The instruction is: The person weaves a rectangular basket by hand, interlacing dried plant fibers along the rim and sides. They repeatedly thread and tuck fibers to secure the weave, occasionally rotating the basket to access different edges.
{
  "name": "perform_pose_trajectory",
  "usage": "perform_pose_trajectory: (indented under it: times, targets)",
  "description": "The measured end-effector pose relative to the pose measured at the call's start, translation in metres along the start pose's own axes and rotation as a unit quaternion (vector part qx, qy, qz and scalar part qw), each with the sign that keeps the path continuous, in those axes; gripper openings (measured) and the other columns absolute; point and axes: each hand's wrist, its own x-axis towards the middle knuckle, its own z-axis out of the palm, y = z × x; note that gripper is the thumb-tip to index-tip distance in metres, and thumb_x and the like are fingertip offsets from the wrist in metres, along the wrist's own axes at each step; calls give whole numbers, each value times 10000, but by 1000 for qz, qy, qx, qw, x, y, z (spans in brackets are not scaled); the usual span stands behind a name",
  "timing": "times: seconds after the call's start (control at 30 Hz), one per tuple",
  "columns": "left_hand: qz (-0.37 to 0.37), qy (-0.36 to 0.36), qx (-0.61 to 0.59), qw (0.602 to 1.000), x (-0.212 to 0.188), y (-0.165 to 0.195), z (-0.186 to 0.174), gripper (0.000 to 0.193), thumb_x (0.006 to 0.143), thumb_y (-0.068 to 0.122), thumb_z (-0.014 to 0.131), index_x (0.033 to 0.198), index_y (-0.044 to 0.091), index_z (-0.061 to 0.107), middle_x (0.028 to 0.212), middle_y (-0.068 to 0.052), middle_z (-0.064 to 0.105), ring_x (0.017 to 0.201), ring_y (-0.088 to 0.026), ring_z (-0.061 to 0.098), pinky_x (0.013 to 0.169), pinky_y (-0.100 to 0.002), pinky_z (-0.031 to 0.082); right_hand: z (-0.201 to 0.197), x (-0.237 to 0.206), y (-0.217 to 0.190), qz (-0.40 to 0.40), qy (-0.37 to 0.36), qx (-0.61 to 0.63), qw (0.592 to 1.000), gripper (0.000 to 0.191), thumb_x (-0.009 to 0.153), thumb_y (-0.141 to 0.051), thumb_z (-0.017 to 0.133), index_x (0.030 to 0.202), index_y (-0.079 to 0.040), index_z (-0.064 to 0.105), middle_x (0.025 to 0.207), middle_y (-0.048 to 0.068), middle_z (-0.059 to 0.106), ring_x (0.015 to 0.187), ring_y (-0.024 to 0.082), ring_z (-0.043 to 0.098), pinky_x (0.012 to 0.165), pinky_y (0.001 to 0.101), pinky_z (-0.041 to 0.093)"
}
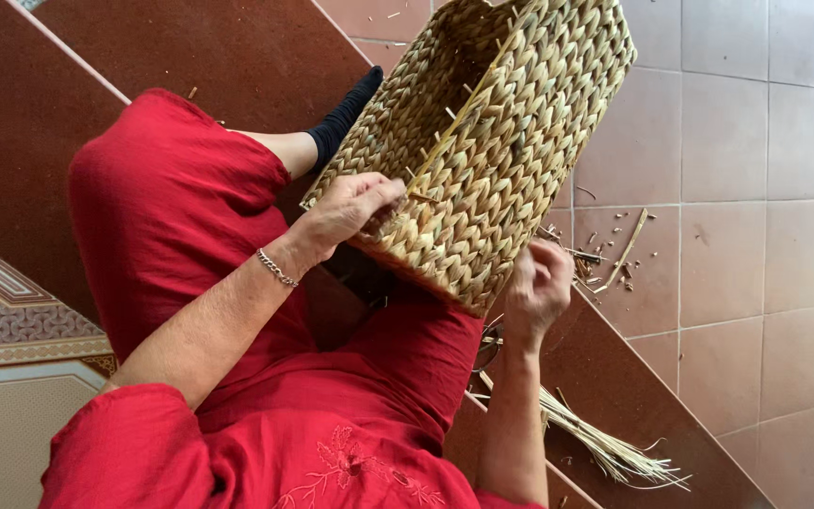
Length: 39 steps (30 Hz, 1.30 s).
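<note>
A rectangular woven basket (501, 141) of pale straw rests tilted on my lap, its open mouth turned up and to the left. My left hand (350, 209), with a thin bracelet on the wrist, pinches the basket's near rim where a short straw end sticks out. My right hand (534, 283) is curled against the basket's lower corner, fingers closed on the weave there. I wear red clothes (190, 217) and a dark sock (343, 115).
I sit on brown steps (237, 47) beside a pinkish tiled floor (756, 188). A bundle of loose straw fibres (605, 451) lies on the step under my right arm. Cut straw scraps (619, 259) litter the tiles. A patterned mat (2, 302) lies at left.
</note>
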Motion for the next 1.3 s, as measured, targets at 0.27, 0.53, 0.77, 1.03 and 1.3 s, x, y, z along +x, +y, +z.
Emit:
perform_pose_trajectory:
  times: [0.27, 0.53, 0.77, 1.03, 1.3]
  targets:
    - [105, 60, 65, 991, -16, 1, 9, 165, 1014, 138, 682, 1027, 5, 779, 838, 62, 712, 734, 7, 572, 649, -168, 478, 3, -54, 5, 269, -46, 129, 953, 659, 1044, -456, 504, 1558, -68, 371, 1570, 159, 414, 1420, 272, 444, 1130, 440, 428]
    - [86, 79, 1, 993, -18, 9, 12, 177, 996, 115, 710, 1074, -34, 764, 896, 12, 723, 739, -12, 588, 654, -176, 482, 39, -63, -18, 210, -32, 206, 955, 791, 1064, -461, 471, 1632, -32, 127, 1590, 227, 402, 1448, 322, 435, 1205, 412, 367]
    - [-21, -19, -19, 999, -10, 45, 11, 554, 1066, 391, 613, 1429, -26, 568, 1386, -69, 695, 1212, -39, 660, 979, -132, 505, 36, -56, -31, 228, -45, 282, 931, 754, 1066, -433, 514, 1620, -9, 228, 1590, 215, 427, 1439, 298, 437, 1201, 398, 336]
    - [-98, -112, -189, 971, 6, 59, 25, 393, 1053, 305, 621, 1167, -69, 656, 1043, -151, 757, 863, -205, 748, 806, -380, 627, 35, -52, -34, 273, -73, 311, 907, 749, 1057, -443, 467, 1613, -42, 165, 1615, 188, 370, 1476, 262, 395, 1219, 390, 319]
    - [-100, -134, -170, 971, 13, 61, 18, 620, 981, 526, 585, 1327, 12, 579, 1248, -145, 700, 1098, -227, 700, 935, -423, 612, 37, -56, -19, 270, -77, 347, 895, 699, 1073, -398, 472, 1608, -22, 225, 1594, 193, 411, 1456, 269, 420, 1210, 380, 331]
